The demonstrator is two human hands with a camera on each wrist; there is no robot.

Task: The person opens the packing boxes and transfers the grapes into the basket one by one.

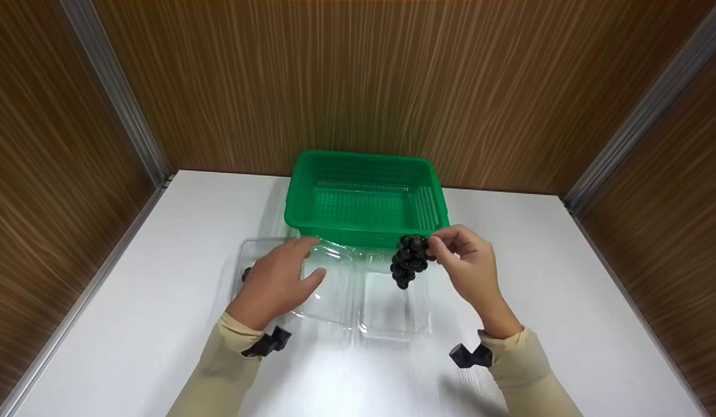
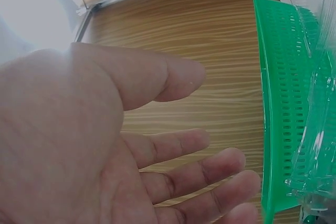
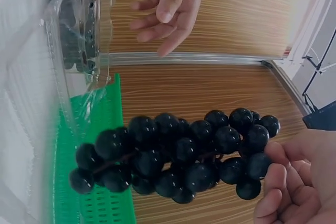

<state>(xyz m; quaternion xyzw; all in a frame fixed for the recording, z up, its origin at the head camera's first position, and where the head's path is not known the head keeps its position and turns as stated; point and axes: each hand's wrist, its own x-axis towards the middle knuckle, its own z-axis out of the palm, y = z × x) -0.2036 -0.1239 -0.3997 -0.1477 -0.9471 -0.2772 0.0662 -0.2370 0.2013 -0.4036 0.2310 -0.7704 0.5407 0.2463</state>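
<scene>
Holding a bunch of black grapes off the table is, by judgement, the step in hand; all places below are given relative to the green basket.

Right hand: stationed by the basket's near right corner; thumb and fingers pinch the bunch at its upper end in a narrow grip; whether stem or berry bears the hold cannot be told. Bunch: hangs below that hand, in front of the basket's front wall and toward its right end; it rests on no surface.

Left hand: in front of the basket, toward its left end; grip wide, fingers extended and loosely parted, nothing held; it hovers over the clear plastic box, at that box's left part, where a dark round thing shows beside the hand; the right wrist view shows further dark contents there.

Box: just in front of the basket; whether it is one piece spread wide or two cannot be told.

Next move, in judgement: calls for a steady pinch, since the berries look smooth; any lowering should be gentle, clear of the basket's rim; the left hand is free to steady the thin plastic.
</scene>
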